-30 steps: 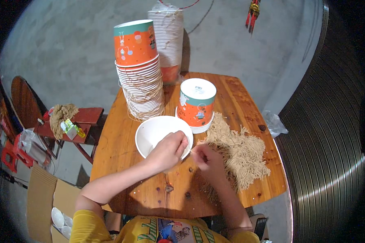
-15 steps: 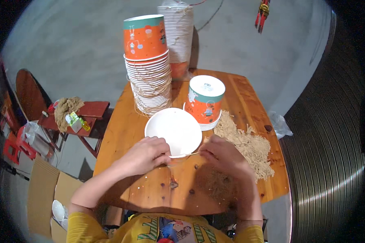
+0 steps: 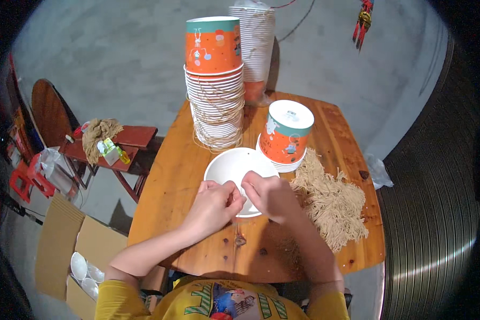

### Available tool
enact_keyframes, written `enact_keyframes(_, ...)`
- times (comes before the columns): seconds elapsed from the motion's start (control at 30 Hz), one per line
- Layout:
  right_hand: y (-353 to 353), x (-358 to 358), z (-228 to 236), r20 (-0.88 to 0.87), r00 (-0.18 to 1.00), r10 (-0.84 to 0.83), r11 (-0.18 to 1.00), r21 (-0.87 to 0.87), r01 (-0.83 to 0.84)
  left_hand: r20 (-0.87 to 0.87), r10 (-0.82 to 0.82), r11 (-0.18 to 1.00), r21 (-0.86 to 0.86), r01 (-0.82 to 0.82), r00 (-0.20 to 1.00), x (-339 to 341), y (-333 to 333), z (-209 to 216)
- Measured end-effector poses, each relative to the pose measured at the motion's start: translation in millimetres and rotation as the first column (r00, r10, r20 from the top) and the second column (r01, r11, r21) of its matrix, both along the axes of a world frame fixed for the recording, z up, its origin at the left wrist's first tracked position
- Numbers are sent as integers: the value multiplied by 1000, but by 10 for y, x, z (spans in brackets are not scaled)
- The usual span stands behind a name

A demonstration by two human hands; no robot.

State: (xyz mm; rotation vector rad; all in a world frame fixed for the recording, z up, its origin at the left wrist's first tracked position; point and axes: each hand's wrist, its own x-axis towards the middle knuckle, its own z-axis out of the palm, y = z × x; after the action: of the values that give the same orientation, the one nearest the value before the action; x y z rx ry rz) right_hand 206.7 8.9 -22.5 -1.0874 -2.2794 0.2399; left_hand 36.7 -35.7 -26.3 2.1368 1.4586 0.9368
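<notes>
In front of me a white-lined paper bucket stands with its mouth facing up. My left hand is closed in a pinch at its near rim, fingertips over the edge. Just right of it, my right hand is also closed, thumb and finger pinched above the bucket's mouth. Whatever thin thing the fingers hold is hidden. To the right lies a heap of tan cords. Behind the open bucket, an orange and green paper bucket sits upside down over several white rims.
A tall stack of buckets wound with loose cords stands at the back left; a bagged stack rises behind it. On the left are a red bench with a tan cord bundle and an open cardboard box. A ribbed shutter borders the right.
My right hand has let its stretched cord go out of sight and moved left and up over the bucket's mouth. My left hand has shifted right along the rim. The whole view has swung slightly left.
</notes>
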Motion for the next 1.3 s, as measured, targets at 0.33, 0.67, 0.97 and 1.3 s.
enact_keyframes(0.33,23,-20,-52,-31,999,-45,999,-26,44,-126,47,995,97,-35,991,75,161,-49)
enact_keyframes(0.67,191,-10,-200,8,972,-236,965,116,233,-114,-260,963,42,266,959,-38,28,64)
enact_keyframes(0.97,261,284,172,-601,772,-205,805,-553,-216,-472,-293,865,240,441,831,-343,72,154)
enact_keyframes(1.3,232,1173,-149,-929,-5,-371,601,-236,-764,-464,-114,920,284,269,878,-992,553,-2)
